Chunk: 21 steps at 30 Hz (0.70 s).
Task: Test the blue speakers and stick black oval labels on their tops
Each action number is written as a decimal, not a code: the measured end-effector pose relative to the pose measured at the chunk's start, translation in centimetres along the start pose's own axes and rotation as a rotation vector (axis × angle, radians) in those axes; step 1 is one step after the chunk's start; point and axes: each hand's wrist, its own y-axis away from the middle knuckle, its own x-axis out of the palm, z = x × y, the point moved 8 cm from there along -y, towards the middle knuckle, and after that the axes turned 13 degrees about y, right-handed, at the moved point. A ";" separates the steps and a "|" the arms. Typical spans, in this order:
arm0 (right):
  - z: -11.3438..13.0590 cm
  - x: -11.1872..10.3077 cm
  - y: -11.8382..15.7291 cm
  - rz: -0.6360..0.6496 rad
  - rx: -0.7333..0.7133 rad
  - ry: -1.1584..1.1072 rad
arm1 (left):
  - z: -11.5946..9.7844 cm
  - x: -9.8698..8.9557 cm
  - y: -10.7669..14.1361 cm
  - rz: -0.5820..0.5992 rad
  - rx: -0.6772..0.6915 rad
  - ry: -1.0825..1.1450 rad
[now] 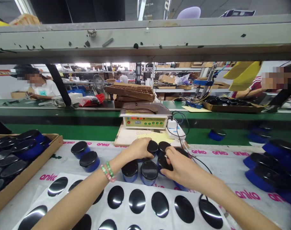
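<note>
My left hand (143, 149), with a beaded bracelet at the wrist, has its fingers around a round blue piece with a glossy black top (152, 147). Close beside it, my right hand (176, 162) grips another black-topped blue piece (164, 161), its thumb low on the near side. Several like pieces crowd around both hands, among them a front one (149, 172) and one to its left (130, 169). In front of them lies a white sheet (126, 217) bearing rows of glossy black discs (137, 201), partly covered by my forearms.
A cardboard box (54, 143) of black-topped pieces stands at left, and more pieces (262, 172) are stacked at right. Behind my hands sits an electronic device (145, 122) with cables. A shelf (145, 38) spans overhead. A green belt (88, 131) runs behind. Two people work across it.
</note>
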 end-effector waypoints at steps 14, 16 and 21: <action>2.1 -7.5 0.6 -0.398 -0.090 -0.278 | -10.6 -4.2 5.5 -0.230 0.266 0.283; 2.6 -7.6 0.7 -0.453 -0.062 -0.272 | -10.6 -4.2 5.9 -0.261 0.245 0.224; 3.6 -7.0 0.0 -0.454 -0.136 -0.286 | -8.9 -5.6 6.5 -0.338 0.138 0.055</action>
